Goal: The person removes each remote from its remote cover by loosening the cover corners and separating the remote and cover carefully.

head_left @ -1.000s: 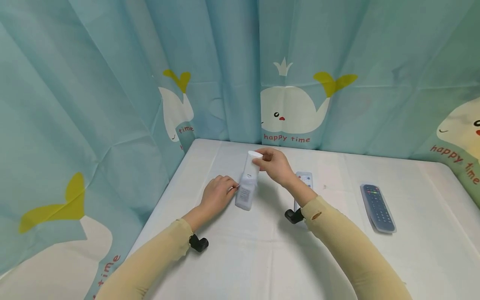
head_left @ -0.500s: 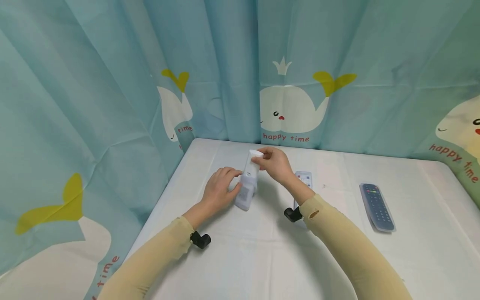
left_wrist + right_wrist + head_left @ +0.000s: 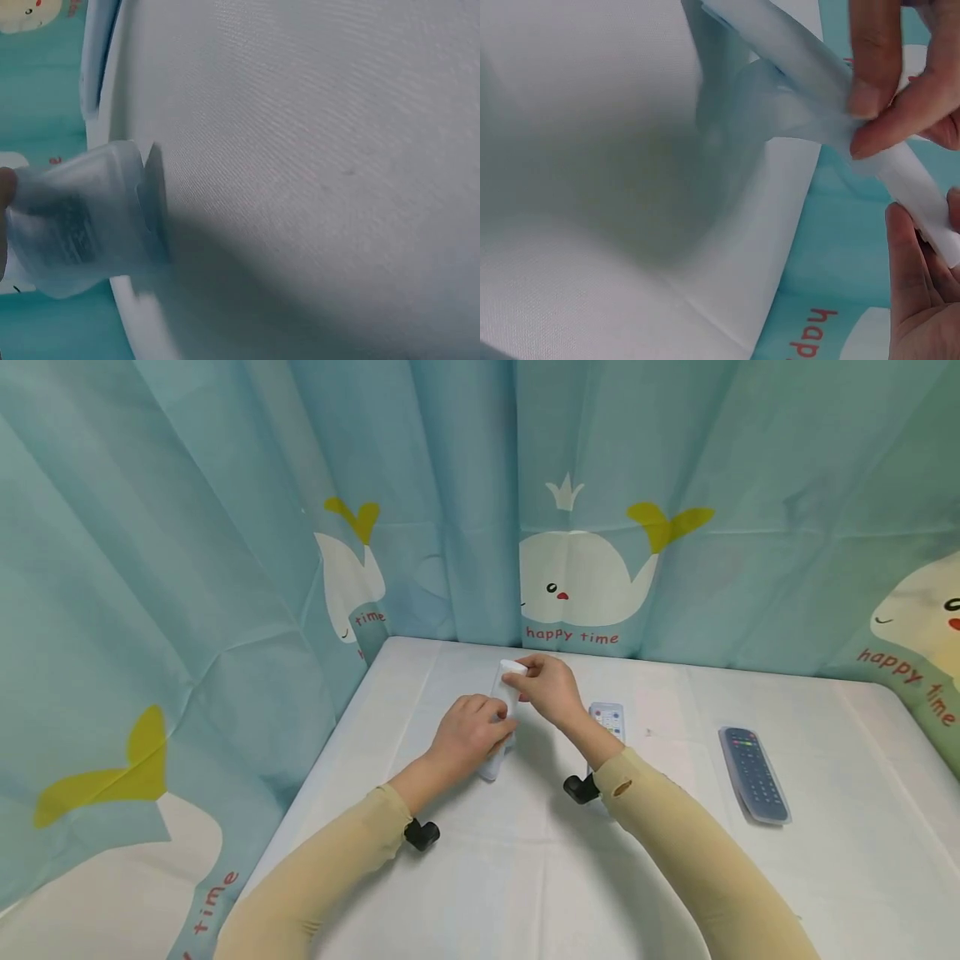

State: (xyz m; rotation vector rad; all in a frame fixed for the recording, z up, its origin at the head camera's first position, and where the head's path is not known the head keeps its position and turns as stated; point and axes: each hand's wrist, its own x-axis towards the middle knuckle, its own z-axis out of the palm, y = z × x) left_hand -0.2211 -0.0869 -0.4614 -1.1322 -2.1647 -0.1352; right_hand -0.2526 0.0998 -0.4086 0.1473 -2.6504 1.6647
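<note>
Fingers [image 3: 911, 112] of the left hand [image 3: 471, 731] are curled in and pinch a translucent cover [image 3: 79, 225] partway along a slim white object, apparently a remote control [image 3: 505, 693]. The right hand [image 3: 553, 689] grips the bare far end of that same remote between thumb and fingertips. Both hands therefore touch one item, held in the far left part of a white counter [image 3: 472, 902], near its back edge.

The remote's long axis slants: its bare end is raised and points away from the person and slightly right, while its covered end drops toward the person. Whether that lower end touches the counter is hard to tell. The left hand is nearer the covered end, coming from the left; the right hand has the upper end, coming from the right. The relation that seems to matter most is that the edge of the cover lies between the two grips, crosswise to the remote.

Beneath the right forearm lies a pale remote with coloured buttons [image 3: 607, 718]. Well apart, farther right, lies a dark remote [image 3: 753, 777].
</note>
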